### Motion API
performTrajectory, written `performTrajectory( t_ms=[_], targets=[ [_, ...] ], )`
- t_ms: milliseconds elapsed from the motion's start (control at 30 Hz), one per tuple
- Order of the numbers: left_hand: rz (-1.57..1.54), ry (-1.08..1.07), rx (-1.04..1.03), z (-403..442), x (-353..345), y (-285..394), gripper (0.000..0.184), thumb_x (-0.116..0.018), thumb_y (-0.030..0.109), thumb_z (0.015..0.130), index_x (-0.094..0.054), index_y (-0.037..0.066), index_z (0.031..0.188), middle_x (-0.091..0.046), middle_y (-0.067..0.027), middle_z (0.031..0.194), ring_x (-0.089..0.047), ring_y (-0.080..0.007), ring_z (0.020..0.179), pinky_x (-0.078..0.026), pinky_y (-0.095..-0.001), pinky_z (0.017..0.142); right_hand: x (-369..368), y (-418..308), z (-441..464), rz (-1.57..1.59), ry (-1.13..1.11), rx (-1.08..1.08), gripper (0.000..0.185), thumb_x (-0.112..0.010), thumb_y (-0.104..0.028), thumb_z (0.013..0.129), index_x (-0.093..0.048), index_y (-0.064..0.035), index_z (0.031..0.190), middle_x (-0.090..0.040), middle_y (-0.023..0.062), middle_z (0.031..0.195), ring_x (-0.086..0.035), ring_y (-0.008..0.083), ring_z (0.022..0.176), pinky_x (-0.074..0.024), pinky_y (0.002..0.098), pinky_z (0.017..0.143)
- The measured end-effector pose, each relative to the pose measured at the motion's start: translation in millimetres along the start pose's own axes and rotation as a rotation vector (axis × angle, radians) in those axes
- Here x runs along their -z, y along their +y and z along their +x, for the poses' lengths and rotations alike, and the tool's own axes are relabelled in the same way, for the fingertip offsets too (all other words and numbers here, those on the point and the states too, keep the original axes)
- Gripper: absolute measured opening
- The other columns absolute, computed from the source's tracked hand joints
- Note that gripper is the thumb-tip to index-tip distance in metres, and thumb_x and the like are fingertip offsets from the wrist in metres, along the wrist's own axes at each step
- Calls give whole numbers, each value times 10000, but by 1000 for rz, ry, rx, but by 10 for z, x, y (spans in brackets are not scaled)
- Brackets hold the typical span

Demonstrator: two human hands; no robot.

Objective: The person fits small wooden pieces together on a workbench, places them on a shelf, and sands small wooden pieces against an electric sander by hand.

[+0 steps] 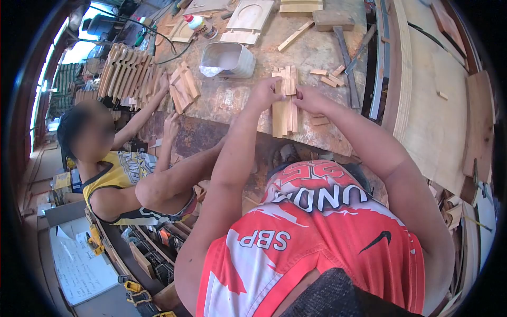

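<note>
Several narrow wooden strips [285, 119] lie lengthwise together at the front of the worktable, with shorter wood pieces [288, 79] on top at their far end. My left hand [265, 93] is closed on the left side of these strips, thumb and fingers against the wood. From the right, my right hand [308, 99] grips the same bundle near its middle, fingers partly hidden behind the hand. Small wooden blocks [330, 79] lie to the right of the bundle, and another short piece [320, 120] sits under my right wrist.
A wooden mallet [346, 58] lies at the right of the worktable [232, 108]. Beyond my left hand stand a plastic tub [227, 61] and a glue bottle [200, 26]. At left, a seated person [127, 158] touches a wooden frame [184, 87] near stacked wooden parts [127, 74].
</note>
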State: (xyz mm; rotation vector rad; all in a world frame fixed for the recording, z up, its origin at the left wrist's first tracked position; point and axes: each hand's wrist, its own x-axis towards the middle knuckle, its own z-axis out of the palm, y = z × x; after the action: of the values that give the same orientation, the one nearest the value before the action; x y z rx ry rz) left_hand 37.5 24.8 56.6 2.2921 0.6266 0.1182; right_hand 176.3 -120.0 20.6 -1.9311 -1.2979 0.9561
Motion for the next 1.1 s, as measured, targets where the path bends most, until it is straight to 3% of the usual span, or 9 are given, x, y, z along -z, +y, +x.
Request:
performTrajectory(
  t_ms=[133, 300, 533, 633, 700, 800, 867, 900, 1100],
  targets=[
    [-106, -32, 35, 62, -94, -209, 721, -846, 103, 667, -533, 58, 1316, -601, -40, 848, -539, -139, 748, -479, -283, 699, 82, -37, -29, -70, -28, -28, 330, -635, -244, 813, -606, 31, 993, -639, 246, 1008, -624, 383, 974, -496, 446, 851],
    [-18, -19, 114, -81, 53, 121, 712, -799, 61, 733, -467, 28, 1362, -624, -52, 941, -556, -125, 791, -493, -274, 720, 385, 144, 70, -532, 405, -49, 273, -602, -201, 846, -611, -29, 1057, -618, 191, 1045, -570, 343, 1053, -476, 427, 899],
    [-74, 286, 133, -516, 62, 147, 498, -739, 108, 794, -557, 45, 1253, -636, -91, 979, -590, -159, 813, -501, -293, 732, 596, 412, 440, -645, 276, 25, 233, -558, -159, 857, -660, -38, 1028, -622, 143, 1102, -558, 338, 1070, -478, 418, 912],
    [209, 280, -86, -1045, 40, 36, 320, -695, 115, 820, -626, 42, 1123, -645, -101, 943, -602, -192, 807, -499, -310, 720, 629, 212, 340, -525, 407, -17, 222, -592, -158, 848, -667, -17, 1001, -646, 146, 1049, -595, 331, 1004, -490, 406, 884],
    [380, 235, -261, -1320, 32, -43, 234, -672, 112, 832, -652, 40, 1054, -651, -106, 924, -609, -208, 811, -500, -322, 717, 564, 62, 258, -115, 432, 108, 228, -642, -173, 846, -664, 1, 991, -665, 138, 915, -638, 262, 877, -511, 373, 807],
    [144, 147, -122, -1444, 129, 112, 189, -630, 105, 866, -650, 17, 1032, -665, -119, 887, -638, -216, 871, -500, -306, 729, 312, -350, 36, 366, 155, 240, 236, -678, -195, 851, -656, 2, 979, -662, 93, 841, -627, 158, 772, -515, 313, 704],
    [-174, 397, 29, -1264, -83, 136, 234, -619, 112, 888, -625, -13, 1087, -673, -118, 954, -633, -192, 890, -500, -291, 763, 209, -699, -158, 390, -62, 148, 239, -671, -202, 872, -635, -8, 1007, -647, 45, 852, -591, 87, 793, -497, 254, 644],
    [-479, 433, 86, -1152, -142, 209, 289, -612, 138, 908, -600, -33, 1141, -664, -101, 1018, -614, -153, 901, -507, -297, 790, 77, -750, -175, 465, -80, 159, 246, -668, -190, 875, -622, -17, 1043, -648, 39, 872, -595, 89, 796, -497, 244, 635],
    [-841, 477, 134, -891, -204, 319, 291, -662, 133, 874, -614, -25, 1113, -657, -64, 956, -605, -98, 811, -504, -245, 700, 99, -904, -237, 688, -34, 96, 292, -617, -122, 905, -561, -17, 1171, -628, 59, 945, -615, 118, 813, -503, 242, 658]
  ],
)
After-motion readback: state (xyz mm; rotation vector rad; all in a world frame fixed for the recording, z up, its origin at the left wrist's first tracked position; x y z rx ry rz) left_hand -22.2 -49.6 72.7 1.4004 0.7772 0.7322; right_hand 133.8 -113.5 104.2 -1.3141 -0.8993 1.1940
